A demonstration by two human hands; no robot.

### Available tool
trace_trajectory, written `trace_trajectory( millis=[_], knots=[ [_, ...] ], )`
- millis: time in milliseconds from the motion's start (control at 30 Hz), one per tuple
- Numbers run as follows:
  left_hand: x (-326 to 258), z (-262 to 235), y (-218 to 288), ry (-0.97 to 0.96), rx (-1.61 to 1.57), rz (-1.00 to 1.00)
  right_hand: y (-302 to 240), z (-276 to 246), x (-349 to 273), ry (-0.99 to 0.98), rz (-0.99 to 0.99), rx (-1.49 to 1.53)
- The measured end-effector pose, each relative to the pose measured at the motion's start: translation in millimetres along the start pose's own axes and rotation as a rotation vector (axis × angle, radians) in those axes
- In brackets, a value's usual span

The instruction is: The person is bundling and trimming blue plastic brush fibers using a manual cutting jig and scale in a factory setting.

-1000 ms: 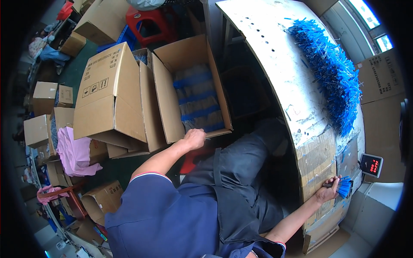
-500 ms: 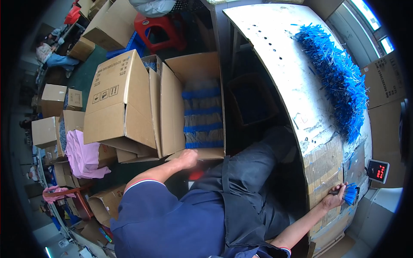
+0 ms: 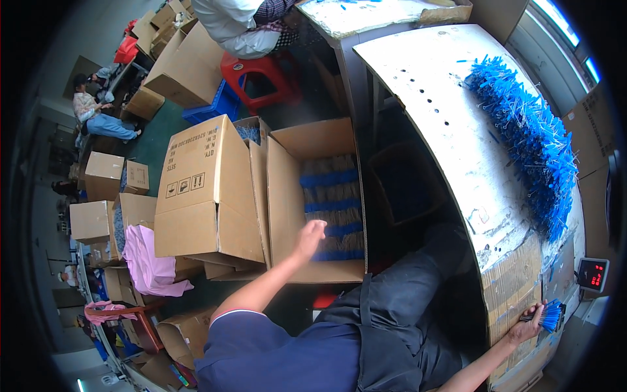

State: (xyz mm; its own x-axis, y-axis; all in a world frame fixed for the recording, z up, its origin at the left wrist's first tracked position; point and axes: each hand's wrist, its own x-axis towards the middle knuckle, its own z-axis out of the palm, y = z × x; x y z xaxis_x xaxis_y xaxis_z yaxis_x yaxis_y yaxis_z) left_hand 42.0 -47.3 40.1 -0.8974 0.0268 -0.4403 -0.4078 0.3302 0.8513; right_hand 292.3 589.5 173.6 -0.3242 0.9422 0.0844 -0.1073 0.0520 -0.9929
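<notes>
An open cardboard box (image 3: 282,215) contains rows of thin sticks with blue ends and grey shafts (image 3: 333,231). Over its near left part is my left hand (image 3: 312,239), fingers curled in; whether they hold anything is hidden. Far to the right, at the bench's near end, my right hand (image 3: 524,330) is wrapped round a bundle of blue-ended sticks (image 3: 552,316), whose blue ends fan out past the fingers. Just beyond that bundle stands a small display with red digits (image 3: 593,274). A long heap of loose blue-ended sticks (image 3: 529,147) covers the bench's far right side.
The white bench (image 3: 428,72) curves along my right, with flattened cardboard (image 3: 513,274) on its near part. A large carton (image 3: 189,189) stands left of the open box. Behind are a red stool (image 3: 261,81), a blue crate (image 3: 212,108) and a seated person (image 3: 238,29).
My left hand has moved forward from the open box's near edge to over its inside. My right hand keeps its hold on the bundle. The whole view has shifted.
</notes>
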Motion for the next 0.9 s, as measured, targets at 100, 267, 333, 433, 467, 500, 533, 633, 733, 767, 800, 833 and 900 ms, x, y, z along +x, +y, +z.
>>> trace_trajectory(
  millis=[100,267,333,433,467,500,533,633,733,767,800,833,900],
  knots=[
    [48.6,-2.6,22.5,0.116,-0.448,-0.272,4.3,-8.5,2.4,0.02,-0.03,-0.028],
    [120.3,-32.6,48.6,0.195,-0.582,-0.122,6.3,-10.5,7.1,0.048,-0.019,-0.074],
    [141.2,-44.8,52.6,0.21,-0.573,-0.148,6.1,-6.6,8.1,0.069,-0.015,-0.067],
    [164.8,-56.6,49.1,0.195,-0.621,-0.263,4.9,-0.9,3.4,0.15,-0.071,-0.029],
    [175.9,-64.3,50.1,0.214,-0.645,-0.26,6.2,4.2,-0.8,0.168,-0.082,-0.021],
    [189.9,-74.3,52.1,0.236,-0.669,-0.257,2.8,19.5,-10.4,0.17,-0.093,-0.019],
    [210.6,-91.7,56.1,0.327,-0.744,-0.193,-2.5,45.9,-25.9,0.162,-0.102,-0.062],
    [283.6,-121.2,86.9,0.633,-0.904,-0.056,-23.2,148.2,-78.5,0.057,-0.106,-0.178],
    [314.8,-25.1,160.5,0.062,-0.721,-0.055,-24.0,220.5,-101.8,-0.361,-0.184,-0.154],
    [309.4,17.7,192.4,-0.107,-0.625,-0.052,-28.2,242.3,-106.0,-0.457,-0.184,-0.125],
    [309.5,32.6,208.6,-0.112,-0.655,0.009,-28.0,260.1,-108.3,-0.511,-0.158,-0.119],
    [307.7,44.0,217.4,-0.136,-0.663,0.019,-27.4,269.1,-109.1,-0.55,-0.151,-0.123],
    [307.2,58.1,228.0,-0.047,-0.776,-0.02,-20.6,285.5,-104.5,-0.548,-0.039,-0.138]
  ],
)
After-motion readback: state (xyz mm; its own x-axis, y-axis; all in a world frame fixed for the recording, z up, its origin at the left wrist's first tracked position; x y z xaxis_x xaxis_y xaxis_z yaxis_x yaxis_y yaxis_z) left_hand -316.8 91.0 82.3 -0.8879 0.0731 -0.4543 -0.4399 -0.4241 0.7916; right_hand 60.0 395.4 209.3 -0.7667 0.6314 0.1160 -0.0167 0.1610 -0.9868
